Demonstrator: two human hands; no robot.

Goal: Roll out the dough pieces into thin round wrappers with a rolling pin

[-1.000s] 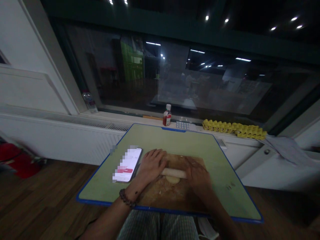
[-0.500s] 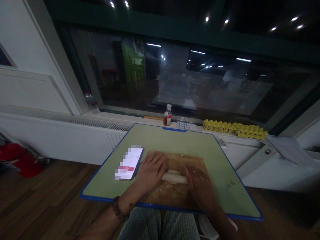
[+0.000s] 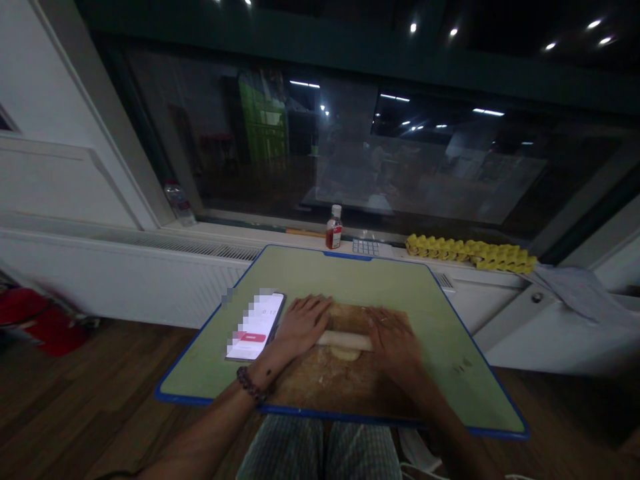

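A pale rolling pin (image 3: 345, 341) lies crosswise on a wooden cutting board (image 3: 335, 390). Just on its near side shows a small flattened piece of dough (image 3: 347, 354), partly under the pin. My left hand (image 3: 303, 325) rests flat over the pin's left end, its fingers stretched out toward the far edge of the board. Over the right end lies my right hand (image 3: 394, 341), palm down with fingers extended, slightly blurred. Both ends of the pin are hidden beneath the hands.
The board sits on a green folding table (image 3: 370, 277) with a blue rim. A lit phone (image 3: 256, 330) lies left of my left hand. On the windowsill stand a red-labelled bottle (image 3: 334, 230) and yellow egg trays (image 3: 470, 253). A red bucket-like object (image 3: 37, 320) is on the floor.
The rolling pin has moved away from me with both hands on it. The dough showed beyond the pin before and now shows on the near side. My right hand's fingers reach farther forward.
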